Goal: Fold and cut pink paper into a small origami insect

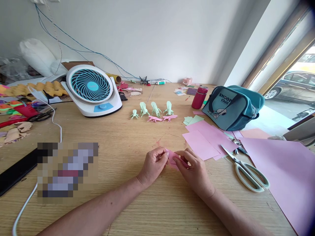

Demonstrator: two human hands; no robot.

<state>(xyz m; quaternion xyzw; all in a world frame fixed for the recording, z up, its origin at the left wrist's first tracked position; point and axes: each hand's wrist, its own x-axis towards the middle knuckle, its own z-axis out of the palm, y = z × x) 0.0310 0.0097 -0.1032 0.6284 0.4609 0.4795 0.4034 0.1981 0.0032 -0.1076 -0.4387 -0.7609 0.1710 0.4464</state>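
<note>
My left hand (154,164) and my right hand (193,168) meet just above the wooden table (118,137), both pinching a small folded piece of pink paper (172,158) between their fingertips. The fingers of each hand are closed on the paper's ends. Much of the paper is hidden by my fingers. Beyond my hands stand several folded green paper figures (150,109) and two pink paper figures (161,118) in a row.
Pink paper sheets (205,139) and a large pink sheet (287,170) lie at the right, with scissors (247,171) between them. A teal bag (232,106), a red bottle (199,97), a desk fan (91,89) and a white cable (56,126) stand farther off.
</note>
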